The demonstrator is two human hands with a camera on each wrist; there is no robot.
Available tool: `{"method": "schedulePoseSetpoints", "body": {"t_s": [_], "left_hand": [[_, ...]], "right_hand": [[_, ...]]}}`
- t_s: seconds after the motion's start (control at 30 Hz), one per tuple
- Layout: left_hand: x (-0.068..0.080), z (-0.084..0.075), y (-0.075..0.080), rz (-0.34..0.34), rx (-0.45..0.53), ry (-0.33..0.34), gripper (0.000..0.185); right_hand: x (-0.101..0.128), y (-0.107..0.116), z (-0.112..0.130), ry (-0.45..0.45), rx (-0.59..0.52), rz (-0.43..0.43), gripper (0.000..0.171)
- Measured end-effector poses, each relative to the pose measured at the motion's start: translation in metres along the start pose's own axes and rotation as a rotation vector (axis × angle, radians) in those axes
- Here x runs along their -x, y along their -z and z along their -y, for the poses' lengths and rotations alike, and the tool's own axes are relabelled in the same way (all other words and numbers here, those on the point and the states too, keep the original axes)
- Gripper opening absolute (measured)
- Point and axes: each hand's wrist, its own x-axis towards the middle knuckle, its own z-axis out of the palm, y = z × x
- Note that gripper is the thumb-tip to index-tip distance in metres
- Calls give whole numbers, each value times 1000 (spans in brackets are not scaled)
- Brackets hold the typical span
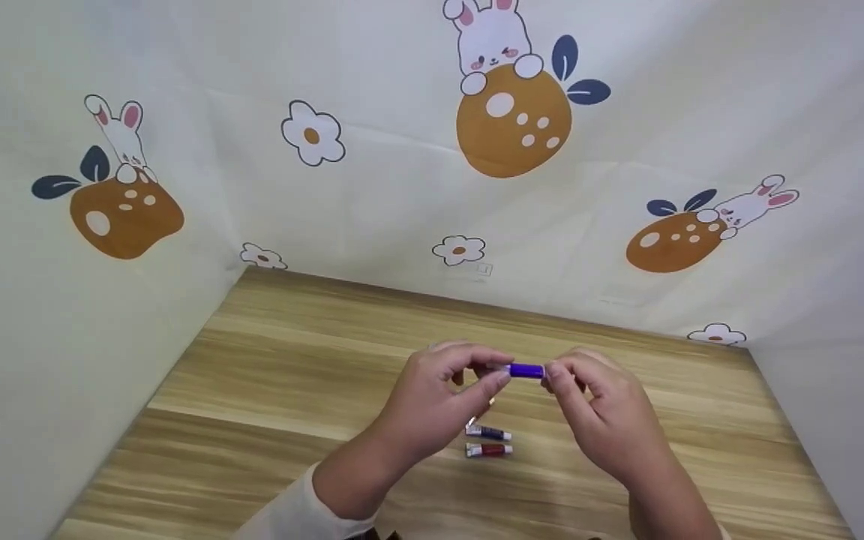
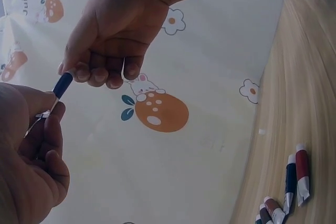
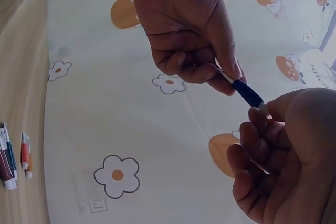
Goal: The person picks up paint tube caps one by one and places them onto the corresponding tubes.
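Note:
A small purple paint tube (image 1: pixel 527 370) is held level above the table between both hands. My left hand (image 1: pixel 432 397) pinches its flat crimped end between thumb and fingers. At the other end, my right hand (image 1: pixel 608 412) pinches the cap, which its fingertips mostly hide. In the left wrist view the tube (image 2: pixel 63 85) looks dark blue and slants between the hands. The right wrist view shows a pale cap end of the tube (image 3: pixel 249 94) right at the right hand's fingertips. Below the left hand lie a dark blue tube (image 1: pixel 490 433) and a red tube (image 1: pixel 490 450).
More small tubes, one with a reddish label (image 2: pixel 274 206), lie beside these on the wood-grain table (image 1: pixel 289 367), partly hidden by the left hand in the head view. A pale cloth (image 1: pixel 372 202) printed with rabbits, oranges and flowers stands around the table's back and sides.

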Motion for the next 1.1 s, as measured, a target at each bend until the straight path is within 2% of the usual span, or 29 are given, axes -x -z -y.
{"method": "schedulePoseSetpoints", "body": {"t_s": [0.27,0.6,0.8,0.87,1.1], "left_hand": [[-11,20,1,-4,-27,81,17],[-19,44,3,12,-13,194,20],[-22,62,4,0,-33,203,20],[-23,68,5,0,-50,224,20],[-28,88,7,20,-94,312,19]], "right_hand": [[-9,1,-13,-178,43,72,16],[-21,3,-42,-283,51,20,22],[-26,3,-60,-341,61,2,30],[-27,3,-65,-352,68,0,33],[-32,5,-85,-430,-44,-33,35]]}}
